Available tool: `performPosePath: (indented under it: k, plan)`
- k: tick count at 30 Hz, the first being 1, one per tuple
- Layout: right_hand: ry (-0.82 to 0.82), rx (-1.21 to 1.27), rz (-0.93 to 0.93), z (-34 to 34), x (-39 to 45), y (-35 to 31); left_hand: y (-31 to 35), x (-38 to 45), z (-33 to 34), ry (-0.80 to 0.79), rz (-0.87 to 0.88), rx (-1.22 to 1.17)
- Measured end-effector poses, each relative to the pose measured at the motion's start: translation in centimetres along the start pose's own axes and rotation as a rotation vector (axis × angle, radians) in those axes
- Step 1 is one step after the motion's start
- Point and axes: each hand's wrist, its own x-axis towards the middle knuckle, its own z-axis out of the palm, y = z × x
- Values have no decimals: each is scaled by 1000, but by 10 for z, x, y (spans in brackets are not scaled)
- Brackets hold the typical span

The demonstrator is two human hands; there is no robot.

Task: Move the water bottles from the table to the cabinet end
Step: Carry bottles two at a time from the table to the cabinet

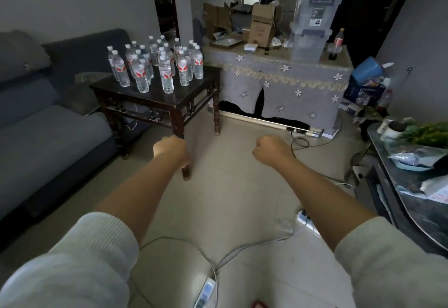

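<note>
Several clear water bottles with white caps and red-white labels stand upright in a cluster on a small dark wooden table at the left centre. To its right stands a long cabinet draped in a grey flowered cloth. My left hand is a closed fist held out in front of the table's near leg, well below the bottles. At about the same height my right hand is also a closed fist, over bare floor. Neither hand holds anything.
A grey sofa fills the left side. Cardboard boxes, stacked clear bins and a cola bottle crowd the cabinet top. A cluttered dark counter runs along the right. Power strips and cables lie on the tiled floor.
</note>
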Motion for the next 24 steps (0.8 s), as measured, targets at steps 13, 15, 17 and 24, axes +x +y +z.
performPosePath:
  k: [13,15,17,24]
  plan:
    - [-59,6,-154,-14,322,9,37,276,-31,9,-123,-35]
    - [-85,23,-162,-11,361,6,38,307,-33,5,-135,-39]
    - [-111,28,-179,-6,395,1,36,334,-32,-2,-147,-45]
    - [-165,17,-282,17,529,-41,12,477,-32,-9,-185,-23]
